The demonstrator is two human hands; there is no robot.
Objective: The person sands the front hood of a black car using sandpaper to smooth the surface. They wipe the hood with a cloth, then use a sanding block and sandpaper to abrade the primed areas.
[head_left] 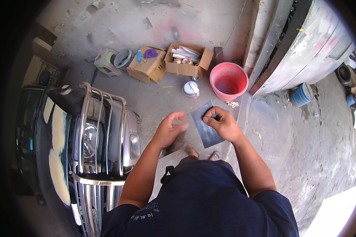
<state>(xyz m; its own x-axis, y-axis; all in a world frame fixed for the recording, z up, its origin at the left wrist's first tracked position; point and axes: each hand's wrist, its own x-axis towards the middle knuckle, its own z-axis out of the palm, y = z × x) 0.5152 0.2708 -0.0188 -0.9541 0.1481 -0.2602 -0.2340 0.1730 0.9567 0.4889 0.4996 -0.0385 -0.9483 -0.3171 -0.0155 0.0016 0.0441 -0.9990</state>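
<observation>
In front of my body, my right hand (223, 123) pinches a dark grey sheet of sandpaper (206, 130) between thumb and curled fingers, near its upper right edge. To its left, my left hand (171, 129) is raised with thumb and forefinger apart and slightly blurred. A brownish-grey sheet (175, 145) hangs under the left palm, apparently held by the lower fingers, which are hidden. The left hand is apart from the dark sheet.
At left stands a vehicle front with a chrome guard bar (83, 130) and beige filler patches (59, 142). Along the wall are a closed carton (147, 67), an open carton (182, 70), a lidded can (190, 90) and a red bucket (228, 94). A blue drum (301, 95) stands right.
</observation>
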